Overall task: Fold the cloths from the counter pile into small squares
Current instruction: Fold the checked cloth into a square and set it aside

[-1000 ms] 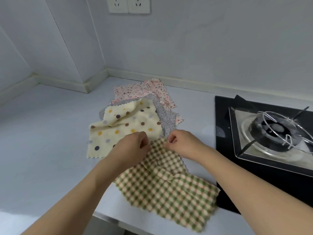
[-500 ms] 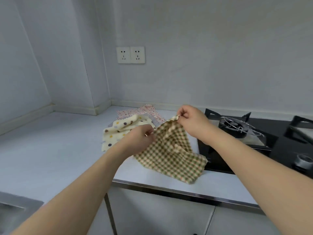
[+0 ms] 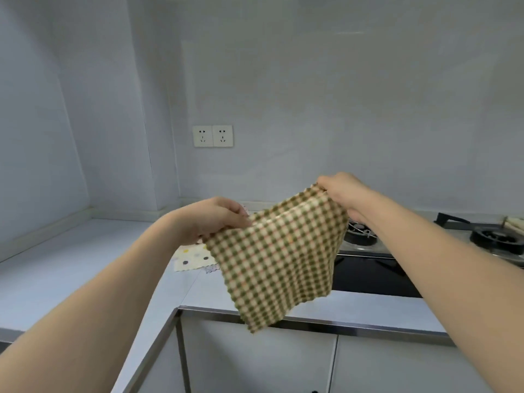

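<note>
Both hands are raised over the counter (image 3: 71,268), each gripping one top corner of the checked cloth (image 3: 279,255). The left hand (image 3: 211,219) has its fingers curled in, thumb and fingertips pinching the cloth's left corner; its knuckles face the camera and the pinch itself sits at the right edge of the hand. The right hand (image 3: 341,191) is higher and farther right, fingers folded down over the right corner, which bunches just under the knuckles. Neither hand is spread — both are narrow, closed on fabric.

The cloth hangs in the air between them, its top edge sloping up from left to right. It is green, cream and thin red check, with a zigzag-cut edge. It drapes down in front of the counter's near edge, its lowest corner reaching over the cabinet doors (image 3: 283,361) below, touching nothing but the hands.

Behind the left hand, on the counter, part of the pile (image 3: 192,258) shows: a cream dotted cloth on top, with a sliver of another pattern peeking out at its near right corner. The rest of the pile is hidden by the hand and the checked cloth.

To the right a stove (image 3: 425,251) is set into the counter, with two burners visible — one partly behind the right wrist. A double socket (image 3: 213,136) sits on the far wall
</note>
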`<action>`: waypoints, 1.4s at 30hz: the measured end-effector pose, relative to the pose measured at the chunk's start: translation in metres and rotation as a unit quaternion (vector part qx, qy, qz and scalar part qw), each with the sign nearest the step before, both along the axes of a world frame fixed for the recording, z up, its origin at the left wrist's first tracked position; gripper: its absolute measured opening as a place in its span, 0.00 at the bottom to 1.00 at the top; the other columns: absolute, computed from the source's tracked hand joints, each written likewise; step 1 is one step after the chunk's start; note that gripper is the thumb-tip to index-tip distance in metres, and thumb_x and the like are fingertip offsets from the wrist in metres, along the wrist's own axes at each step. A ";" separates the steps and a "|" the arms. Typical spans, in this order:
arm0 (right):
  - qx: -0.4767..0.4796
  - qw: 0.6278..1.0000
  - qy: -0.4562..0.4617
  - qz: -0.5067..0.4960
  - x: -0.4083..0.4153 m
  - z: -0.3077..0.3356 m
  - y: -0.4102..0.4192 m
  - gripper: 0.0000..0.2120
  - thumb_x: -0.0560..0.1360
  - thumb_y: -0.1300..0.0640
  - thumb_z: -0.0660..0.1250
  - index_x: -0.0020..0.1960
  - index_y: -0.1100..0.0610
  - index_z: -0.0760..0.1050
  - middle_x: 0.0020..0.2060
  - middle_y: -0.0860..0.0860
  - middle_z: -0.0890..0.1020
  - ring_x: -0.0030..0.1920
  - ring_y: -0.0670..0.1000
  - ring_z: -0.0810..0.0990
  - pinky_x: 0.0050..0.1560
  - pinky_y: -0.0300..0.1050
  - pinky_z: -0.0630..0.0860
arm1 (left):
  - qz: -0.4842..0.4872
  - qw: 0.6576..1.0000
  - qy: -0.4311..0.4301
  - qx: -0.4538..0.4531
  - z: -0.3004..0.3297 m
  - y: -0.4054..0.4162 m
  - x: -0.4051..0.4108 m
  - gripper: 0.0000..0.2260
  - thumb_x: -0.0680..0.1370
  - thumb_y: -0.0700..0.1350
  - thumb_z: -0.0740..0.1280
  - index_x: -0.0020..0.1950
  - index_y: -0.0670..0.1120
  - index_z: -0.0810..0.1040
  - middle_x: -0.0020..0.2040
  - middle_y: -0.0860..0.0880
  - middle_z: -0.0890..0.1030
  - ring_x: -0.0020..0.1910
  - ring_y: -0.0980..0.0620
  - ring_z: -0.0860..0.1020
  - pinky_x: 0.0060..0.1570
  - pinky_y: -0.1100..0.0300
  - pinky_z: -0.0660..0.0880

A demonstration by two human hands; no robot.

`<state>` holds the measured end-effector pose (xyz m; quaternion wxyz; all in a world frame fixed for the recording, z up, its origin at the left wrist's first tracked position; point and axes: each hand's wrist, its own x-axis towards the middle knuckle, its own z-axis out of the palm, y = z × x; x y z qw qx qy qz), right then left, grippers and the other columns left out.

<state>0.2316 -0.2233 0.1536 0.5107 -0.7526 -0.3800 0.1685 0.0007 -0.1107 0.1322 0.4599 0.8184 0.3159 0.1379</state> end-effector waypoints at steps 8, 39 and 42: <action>0.019 0.996 0.089 -0.005 0.028 -0.049 0.057 0.13 0.81 0.60 0.54 0.49 0.61 0.76 0.42 0.55 0.76 0.41 0.51 0.73 0.38 0.42 0.67 | 0.097 0.991 -0.050 0.072 -0.019 0.053 0.028 0.01 0.76 0.39 0.70 0.47 0.44 0.80 0.37 0.48 0.73 0.31 0.52 0.68 0.30 0.62 0.64; -0.124 0.964 -0.223 -0.074 -0.003 -0.210 0.006 0.10 0.79 0.56 0.55 0.47 0.55 0.74 0.42 0.50 0.79 0.38 0.50 0.76 0.32 0.45 0.67 | -0.029 0.987 0.086 0.136 -0.156 0.027 -0.007 0.07 0.77 0.48 0.69 0.42 0.46 0.81 0.35 0.54 0.77 0.34 0.56 0.73 0.37 0.63 0.70; -0.110 0.959 -0.239 -0.101 0.006 -0.203 0.026 0.11 0.79 0.58 0.54 0.55 0.54 0.74 0.46 0.50 0.80 0.41 0.52 0.77 0.35 0.45 0.68 | 0.032 0.992 0.014 0.119 -0.154 0.044 0.001 0.10 0.78 0.48 0.68 0.43 0.41 0.79 0.32 0.53 0.73 0.30 0.55 0.69 0.33 0.63 0.67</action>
